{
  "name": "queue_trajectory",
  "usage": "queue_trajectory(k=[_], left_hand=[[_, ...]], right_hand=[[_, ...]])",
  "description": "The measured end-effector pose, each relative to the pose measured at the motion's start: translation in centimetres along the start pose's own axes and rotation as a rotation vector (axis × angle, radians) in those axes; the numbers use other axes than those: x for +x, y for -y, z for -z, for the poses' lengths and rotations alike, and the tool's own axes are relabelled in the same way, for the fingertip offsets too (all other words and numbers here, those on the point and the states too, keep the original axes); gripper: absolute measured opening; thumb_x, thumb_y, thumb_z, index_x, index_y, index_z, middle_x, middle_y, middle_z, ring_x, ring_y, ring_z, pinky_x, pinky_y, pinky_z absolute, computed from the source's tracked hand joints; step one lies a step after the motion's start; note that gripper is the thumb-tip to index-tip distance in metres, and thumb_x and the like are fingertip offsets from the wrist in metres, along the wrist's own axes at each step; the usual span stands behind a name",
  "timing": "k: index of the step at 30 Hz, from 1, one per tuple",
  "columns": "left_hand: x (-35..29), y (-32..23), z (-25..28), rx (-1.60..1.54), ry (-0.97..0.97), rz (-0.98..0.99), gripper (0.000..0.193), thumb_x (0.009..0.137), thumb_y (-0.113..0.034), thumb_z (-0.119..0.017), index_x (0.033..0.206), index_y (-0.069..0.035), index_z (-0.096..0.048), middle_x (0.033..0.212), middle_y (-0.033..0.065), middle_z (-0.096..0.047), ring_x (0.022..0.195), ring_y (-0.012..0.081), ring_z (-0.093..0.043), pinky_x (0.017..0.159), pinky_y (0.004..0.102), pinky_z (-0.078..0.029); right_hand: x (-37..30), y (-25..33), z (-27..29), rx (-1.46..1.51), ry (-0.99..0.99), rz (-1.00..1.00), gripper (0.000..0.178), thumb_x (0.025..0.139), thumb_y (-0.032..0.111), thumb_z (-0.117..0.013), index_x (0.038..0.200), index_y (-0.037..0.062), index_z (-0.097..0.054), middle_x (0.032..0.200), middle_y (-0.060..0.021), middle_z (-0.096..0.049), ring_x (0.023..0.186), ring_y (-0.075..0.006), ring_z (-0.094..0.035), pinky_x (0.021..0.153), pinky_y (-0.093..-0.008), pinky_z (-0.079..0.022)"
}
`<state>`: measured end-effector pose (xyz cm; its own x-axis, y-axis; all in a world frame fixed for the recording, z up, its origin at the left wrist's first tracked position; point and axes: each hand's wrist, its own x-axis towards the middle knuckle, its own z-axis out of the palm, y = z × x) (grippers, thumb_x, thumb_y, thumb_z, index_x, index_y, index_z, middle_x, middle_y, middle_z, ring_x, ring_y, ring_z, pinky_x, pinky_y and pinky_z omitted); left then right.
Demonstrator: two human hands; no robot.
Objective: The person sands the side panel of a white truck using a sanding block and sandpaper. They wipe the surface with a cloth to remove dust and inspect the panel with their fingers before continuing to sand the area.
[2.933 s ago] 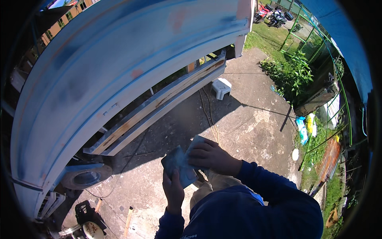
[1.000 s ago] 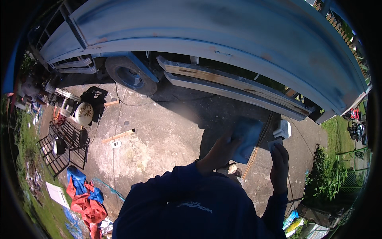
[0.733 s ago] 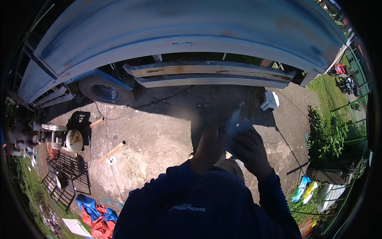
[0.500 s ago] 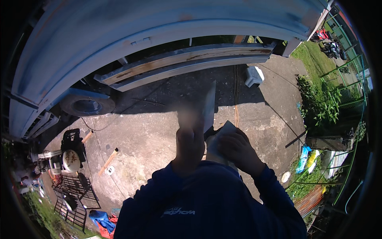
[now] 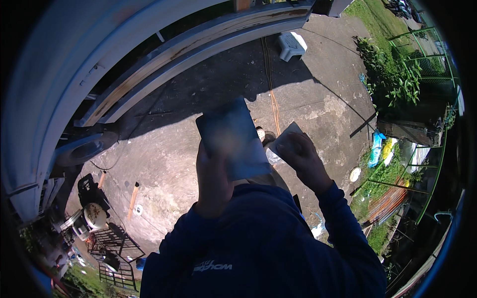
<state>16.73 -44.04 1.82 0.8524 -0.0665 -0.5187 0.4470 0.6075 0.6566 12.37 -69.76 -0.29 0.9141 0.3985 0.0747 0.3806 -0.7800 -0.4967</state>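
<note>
My left hand [image 5: 212, 179] grips a flat, dark, roughly rectangular plate [image 5: 243, 159] by its left side. The plate's broad face is turned up toward me, partly bluish and shiny and blurred in the middle. To its right, my right hand [image 5: 304, 155] is closed on a thin, pale, flat piece with a pointed corner [image 5: 289, 132]. Its exact kind cannot be made out. A gap separates the two held pieces. Part of a shoe [image 5: 269, 137] shows on the ground between them.
A long painted metal body [image 5: 54, 84] with rails [image 5: 198, 54] runs along the upper left, a tyre [image 5: 87, 149] beneath it. A white stool [image 5: 291, 45] stands ahead. Orange cord [image 5: 273, 94] crosses the concrete. A black metal rack [image 5: 117, 248] lies at lower left, a green fence [image 5: 430, 64] right.
The plate in my left hand has turned from edge-on to broad face up. My right hand has moved up and away from it with the pale piece. The whole view has swung.
</note>
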Motion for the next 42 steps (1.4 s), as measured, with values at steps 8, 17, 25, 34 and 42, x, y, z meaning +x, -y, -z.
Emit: queue_trajectory(k=[8,17,25,34,42], left_hand=[[7.7,3.1,-11.3,0.078,0.198,0.364,0.033,0.097,-0.014,-0.055,0.128,-0.002,-0.051,0.118,0.0112,-0.061,0.108,0.0203,-0.063,0.093,0.0367,-0.054],[15.1,16.4,-25.7,0.152,0.274,0.5,0.042,0.098,-0.02,-0.055,0.134,0.0,-0.047,0.117,0.0136,-0.06,0.111,0.0227,-0.062,0.098,0.0377,-0.051],[20.4,26.1,-40.5,0.277,0.457,0.627,0.035,0.1,-0.01,-0.051,0.134,-0.003,-0.047,0.12,0.0101,-0.061,0.109,0.02,-0.063,0.094,0.0353,-0.054],[26.4,35.5,-59.5,0.377,0.517,0.595,0.028,0.101,-0.01,-0.053,0.128,-0.004,-0.049,0.114,0.0097,-0.062,0.103,0.0183,-0.065,0.088,0.0349,-0.057],[31.5,38.0,-72.8,0.388,0.601,0.603,0.029,0.102,-0.006,-0.052,0.131,-0.001,-0.05,0.116,0.0073,-0.062,0.103,0.0133,-0.061,0.093,0.0292,-0.05]], right_hand=[[-2.9,-10.4,3.8,1.434,-0.528,-0.689,0.041,0.087,-0.012,-0.053,0.125,0.0025,-0.054,0.119,-0.0082,-0.061,0.112,-0.0179,-0.059,0.095,-0.0325,-0.048],[-7.5,-17.6,11.4,1.591,-0.881,-0.734,0.036,0.086,-0.009,-0.06,0.119,0.0033,-0.056,0.108,-0.0048,-0.063,0.101,-0.0129,-0.057,0.089,-0.0317,-0.047],[-13.5,-24.8,19.2,0.613,-0.963,-0.695,0.054,0.082,-0.014,-0.063,0.128,0.0104,-0.047,0.14,-0.0213,-0.048,0.133,-0.0344,-0.049,0.107,-0.0453,-0.043],[-10.4,-43.0,26.3,0.183,-0.802,-0.715,0.06,0.071,0.0,-0.081,0.123,0.0168,-0.058,0.139,-0.0182,-0.045,0.131,-0.0435,-0.047,0.105,-0.0524,-0.045],[-16.1,-56.8,28.8,0.267,-0.685,-0.996,0.057,0.076,-0.011,-0.069,0.128,0.0092,-0.056,0.134,-0.019,-0.049,0.126,-0.0397,-0.051,0.102,-0.0426,-0.048]])
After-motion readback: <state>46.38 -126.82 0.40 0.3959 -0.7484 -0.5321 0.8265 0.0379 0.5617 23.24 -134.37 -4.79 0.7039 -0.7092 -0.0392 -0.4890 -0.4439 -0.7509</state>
